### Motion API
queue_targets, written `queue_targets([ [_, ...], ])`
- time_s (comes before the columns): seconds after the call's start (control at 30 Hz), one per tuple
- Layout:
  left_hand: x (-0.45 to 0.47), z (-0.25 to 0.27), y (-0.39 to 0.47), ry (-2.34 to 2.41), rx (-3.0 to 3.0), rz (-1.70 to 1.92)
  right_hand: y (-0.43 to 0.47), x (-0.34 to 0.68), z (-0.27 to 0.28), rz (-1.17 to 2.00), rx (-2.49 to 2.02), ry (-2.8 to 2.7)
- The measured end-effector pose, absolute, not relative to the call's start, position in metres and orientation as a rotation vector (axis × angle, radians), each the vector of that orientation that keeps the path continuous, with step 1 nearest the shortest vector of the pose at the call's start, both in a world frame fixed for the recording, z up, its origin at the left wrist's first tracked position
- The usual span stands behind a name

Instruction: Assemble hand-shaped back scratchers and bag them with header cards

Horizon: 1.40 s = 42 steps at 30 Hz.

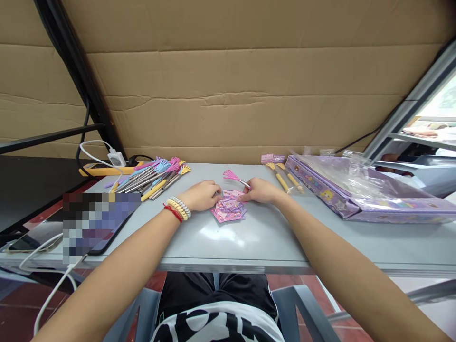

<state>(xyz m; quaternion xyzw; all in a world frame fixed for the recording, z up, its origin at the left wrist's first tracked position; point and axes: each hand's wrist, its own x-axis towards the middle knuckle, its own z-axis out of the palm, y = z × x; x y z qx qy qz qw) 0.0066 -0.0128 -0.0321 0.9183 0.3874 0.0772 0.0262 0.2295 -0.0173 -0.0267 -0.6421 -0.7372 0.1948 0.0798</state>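
A small pile of pink printed cards (229,207) lies on the grey table in front of me. My right hand (261,191) grips a pink back scratcher (233,176) by its short metal rod, its hand-shaped head pointing left above the cards. My left hand (202,195), with beaded bracelets and a red string at the wrist, is at the pile's left edge. Its fingers are bent together and their tips touch the cards; whether a card is pinched between them is hidden. Several back scratchers (156,175) in pink, blue, purple and yellow lie heaped to the left.
Two yellow back scratchers (281,178) in clear wrapping with a pink card lie at the back right. Beside them is a purple box (322,187) with clear plastic on it. A phone (107,240), white cables (50,304) and a yellow power strip (103,169) occupy the left. Cardboard (228,85) walls the back.
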Motion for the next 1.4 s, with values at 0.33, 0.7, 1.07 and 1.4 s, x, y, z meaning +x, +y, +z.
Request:
queue_targets([
  [0.33,0.007,-0.033,-0.014,1.218,2.812,0.298,-0.017,0.23,-0.027,0.558,-1.902,-2.223],
  [0.7,0.008,-0.031,-0.018,1.007,2.823,0.557,-0.025,0.227,-0.02,0.863,-1.644,-2.09],
  [1.07,0.011,-0.032,-0.022,0.897,2.84,0.824,-0.036,0.212,-0.021,1.035,-1.327,-2.022],
  [1.4,0.012,-0.029,-0.024,0.944,2.855,0.803,-0.036,0.211,-0.02,1.032,-1.242,-1.889],
])
